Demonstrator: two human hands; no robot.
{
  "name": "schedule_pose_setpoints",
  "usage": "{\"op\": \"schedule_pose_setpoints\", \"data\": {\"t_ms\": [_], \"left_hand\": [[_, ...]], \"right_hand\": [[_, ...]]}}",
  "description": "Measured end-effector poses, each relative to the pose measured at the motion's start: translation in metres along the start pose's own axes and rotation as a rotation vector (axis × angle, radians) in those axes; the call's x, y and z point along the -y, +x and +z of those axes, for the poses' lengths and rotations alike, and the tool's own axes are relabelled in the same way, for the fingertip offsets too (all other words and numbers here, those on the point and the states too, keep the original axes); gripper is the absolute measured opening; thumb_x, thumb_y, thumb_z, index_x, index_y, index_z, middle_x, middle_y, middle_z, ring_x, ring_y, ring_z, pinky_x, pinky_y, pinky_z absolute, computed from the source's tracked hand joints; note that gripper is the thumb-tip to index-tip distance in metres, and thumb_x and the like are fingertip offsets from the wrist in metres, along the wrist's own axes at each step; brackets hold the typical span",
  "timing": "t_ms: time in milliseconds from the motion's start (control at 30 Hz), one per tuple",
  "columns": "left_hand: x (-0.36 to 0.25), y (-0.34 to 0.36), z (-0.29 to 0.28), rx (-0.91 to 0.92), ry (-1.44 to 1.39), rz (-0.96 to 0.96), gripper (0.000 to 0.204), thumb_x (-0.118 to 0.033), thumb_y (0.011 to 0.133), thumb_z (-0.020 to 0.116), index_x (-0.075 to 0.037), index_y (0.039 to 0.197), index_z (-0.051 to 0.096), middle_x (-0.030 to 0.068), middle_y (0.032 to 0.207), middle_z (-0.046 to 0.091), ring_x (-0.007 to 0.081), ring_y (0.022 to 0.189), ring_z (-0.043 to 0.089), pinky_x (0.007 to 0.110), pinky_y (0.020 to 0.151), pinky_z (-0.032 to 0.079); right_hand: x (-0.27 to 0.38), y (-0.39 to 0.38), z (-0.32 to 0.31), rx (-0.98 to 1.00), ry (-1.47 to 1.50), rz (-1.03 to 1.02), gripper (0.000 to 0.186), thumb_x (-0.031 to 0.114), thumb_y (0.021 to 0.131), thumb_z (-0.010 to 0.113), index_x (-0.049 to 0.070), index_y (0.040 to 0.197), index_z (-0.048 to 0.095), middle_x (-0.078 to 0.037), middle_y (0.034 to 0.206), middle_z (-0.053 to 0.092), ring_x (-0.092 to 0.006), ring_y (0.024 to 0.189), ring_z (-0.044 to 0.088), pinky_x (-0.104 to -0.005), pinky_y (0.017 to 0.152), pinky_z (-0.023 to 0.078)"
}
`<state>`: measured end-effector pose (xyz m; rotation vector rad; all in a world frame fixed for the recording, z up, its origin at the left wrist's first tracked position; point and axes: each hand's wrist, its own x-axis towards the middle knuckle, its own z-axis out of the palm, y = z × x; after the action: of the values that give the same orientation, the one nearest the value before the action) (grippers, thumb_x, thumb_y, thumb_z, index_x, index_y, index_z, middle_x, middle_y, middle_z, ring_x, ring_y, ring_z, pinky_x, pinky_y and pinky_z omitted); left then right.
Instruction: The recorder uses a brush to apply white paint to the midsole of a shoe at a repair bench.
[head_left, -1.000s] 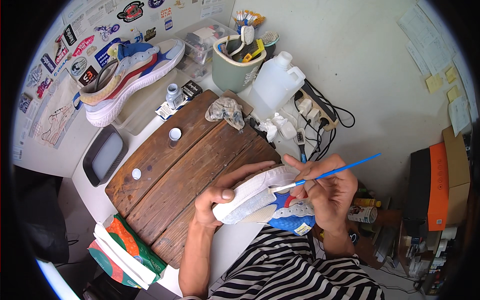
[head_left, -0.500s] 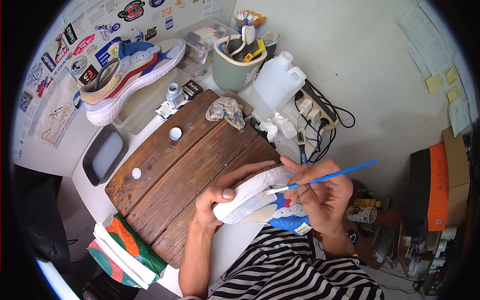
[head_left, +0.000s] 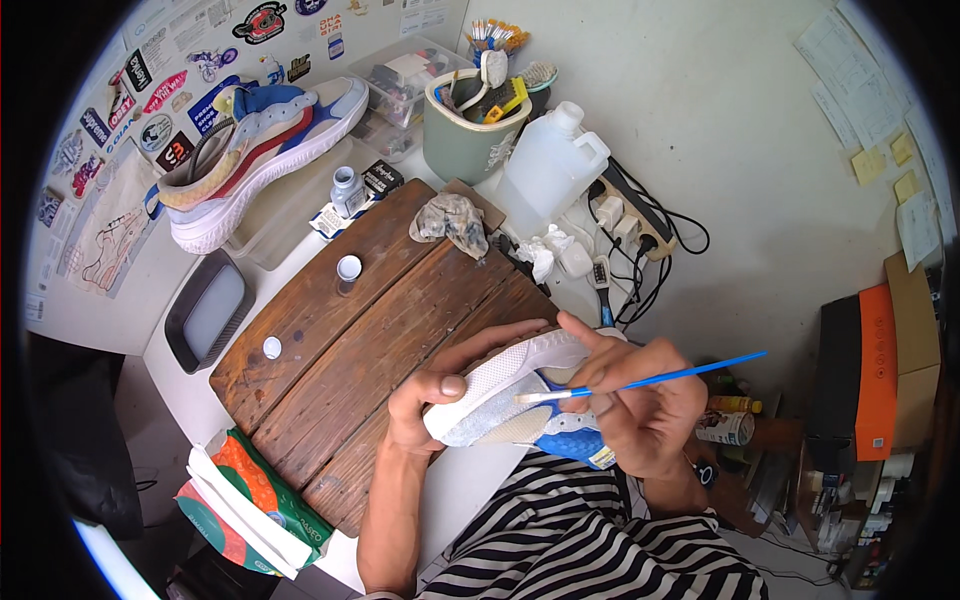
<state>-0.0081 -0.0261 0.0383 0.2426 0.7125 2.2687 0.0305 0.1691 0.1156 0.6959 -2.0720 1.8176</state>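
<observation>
My left hand (head_left: 425,395) is closed round the sole and toe of a white, grey and blue sneaker (head_left: 485,405), its thumb on the white midsole. In my right hand (head_left: 650,405) a blue-handled paintbrush (head_left: 680,376) is pinched between fingers and thumb. The pale bristles touch or hover just over the grey upper; I cannot tell which. Part of the sneaker is hidden behind my right hand. A matching sneaker (head_left: 265,160) rests on a clear plastic box at the far left. A small open bottle (head_left: 348,190) stands behind the wooden board (head_left: 330,370).
On the board are a white cap (head_left: 349,268), a white disc (head_left: 272,347) and a stained rag (head_left: 450,222). Behind stand a green bin (head_left: 470,140) of brushes and a white jug (head_left: 553,170). A power strip (head_left: 640,215) lies right, a tissue pack (head_left: 255,510) near left.
The brush tip has moved slightly left and down along the grey upper, and its handle end has dropped. My right hand has shifted with it. My left hand keeps its hold.
</observation>
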Motion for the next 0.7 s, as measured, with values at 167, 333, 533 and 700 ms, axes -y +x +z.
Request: {"op": "schedule_pose_setpoints", "data": {"t_ms": [167,333,533,700], "left_hand": [[-0.001,0.001,0.000,0.005,-0.001,0.011,0.108,-0.051,0.064,0.059,0.009,0.151,0.037,0.0318,0.142,0.051,0.0382,0.127,0.056,0.039,0.109,0.041],[-0.002,0.001,0.001,0.000,-0.007,0.016,0.108,-0.051,0.065,0.058,0.010,0.151,0.036,0.0321,0.142,0.051,0.0387,0.127,0.056,0.039,0.109,0.041],[-0.003,0.002,-0.001,-0.004,-0.006,0.011,0.108,-0.051,0.065,0.057,0.010,0.152,0.035,0.0330,0.144,0.049,0.0399,0.130,0.053,0.040,0.110,0.040],[-0.005,0.000,-0.003,-0.065,-0.061,0.053,0.097,-0.049,0.076,0.050,0.009,0.152,0.033,0.0290,0.147,0.048,0.0361,0.131,0.054,0.040,0.110,0.042]], "right_hand": [[-0.005,0.001,-0.004,0.037,-0.056,0.015,0.012,-0.008,0.089,0.062,-0.004,0.099,0.059,-0.011,0.080,0.069,-0.0159,0.078,0.071,-0.0595,0.113,0.038],[-0.007,-0.003,-0.011,-0.002,-0.079,0.025,0.014,-0.010,0.086,0.060,-0.004,0.099,0.059,-0.011,0.082,0.070,-0.0160,0.078,0.071,-0.0588,0.113,0.038],[-0.002,0.007,-0.003,0.032,-0.090,-0.010,0.017,-0.012,0.085,0.058,-0.004,0.100,0.059,-0.010,0.084,0.069,-0.0147,0.079,0.070,-0.0578,0.113,0.039],[-0.015,0.024,-0.012,0.041,-0.144,0.006,0.013,-0.011,0.088,0.061,-0.004,0.100,0.062,-0.007,0.085,0.065,-0.0149,0.081,0.069,-0.0533,0.111,0.043]]}}
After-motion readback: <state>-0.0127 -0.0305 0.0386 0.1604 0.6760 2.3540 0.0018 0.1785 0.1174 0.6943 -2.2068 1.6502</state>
